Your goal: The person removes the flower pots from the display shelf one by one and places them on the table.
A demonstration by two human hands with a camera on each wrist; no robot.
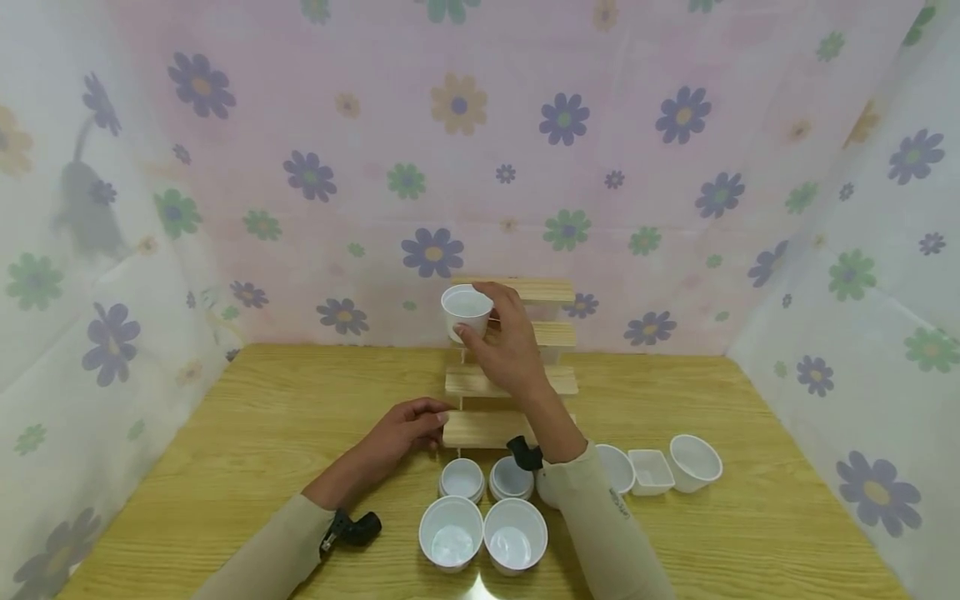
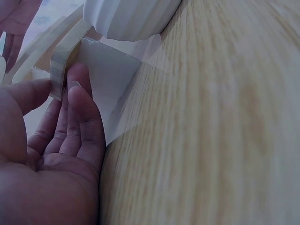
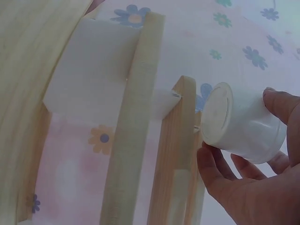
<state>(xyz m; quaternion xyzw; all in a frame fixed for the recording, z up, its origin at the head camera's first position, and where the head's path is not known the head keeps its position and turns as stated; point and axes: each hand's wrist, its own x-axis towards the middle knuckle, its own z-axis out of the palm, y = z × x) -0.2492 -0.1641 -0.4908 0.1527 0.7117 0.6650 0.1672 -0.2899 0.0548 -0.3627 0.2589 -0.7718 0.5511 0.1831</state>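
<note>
A four-tier wooden display stand (image 1: 480,430) with white side supports rises at the middle of the table. Near its top tiers my right hand (image 1: 512,348) grips a small white cup (image 1: 467,307), its mouth up and clear of the boards. The right wrist view shows the cup's round base (image 3: 218,115), with thumb and fingers (image 3: 213,171) around its wall. Down at the lowest tier, my left hand (image 1: 408,429) pinches the left end of the board (image 2: 60,70) between thumb and fingers. The supports are partly hidden by the boards and my right arm.
Several white bowls and cups (image 1: 451,533) stand in front of the stand. More lie to the right, including a square dish (image 1: 651,472) and a round bowl (image 1: 695,463); my right sleeve covers part of one. Flowered cloth (image 1: 337,208) surrounds the wooden table (image 1: 315,383).
</note>
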